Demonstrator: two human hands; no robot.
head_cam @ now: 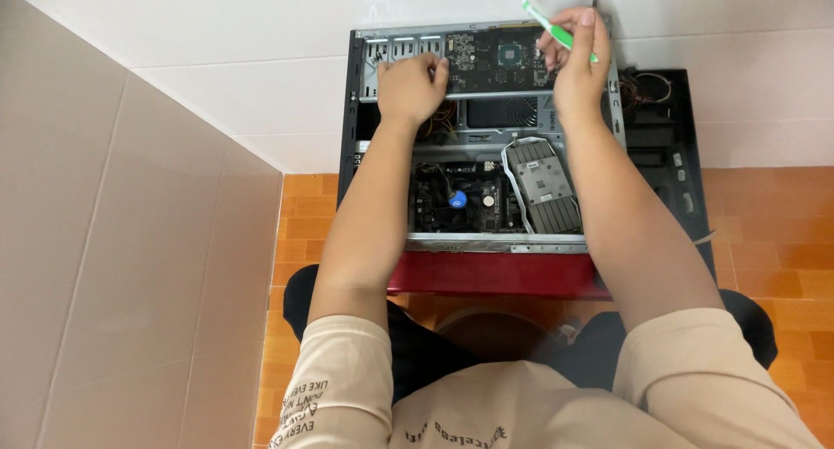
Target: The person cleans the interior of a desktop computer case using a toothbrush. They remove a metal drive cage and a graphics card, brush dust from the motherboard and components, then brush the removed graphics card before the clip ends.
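While the open PC case (pixel 486 136) sits on orange floor tiles (pixel 764 232) by a white wall (pixel 217 67), left hand (pixel 413 89) presses flat on it, right hand (pixel 578 62) pinching a green toothbrush (pixel 543 19).

A home corner: orange tiled floor (pixel 782 241), pale tiled walls (pixel 130 241)

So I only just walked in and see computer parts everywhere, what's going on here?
A seated person has an open computer case in front of them on a red stand. Their left hand steadies a circuit board lying across the top of the case. Their right hand holds a green and white toothbrush over that board.
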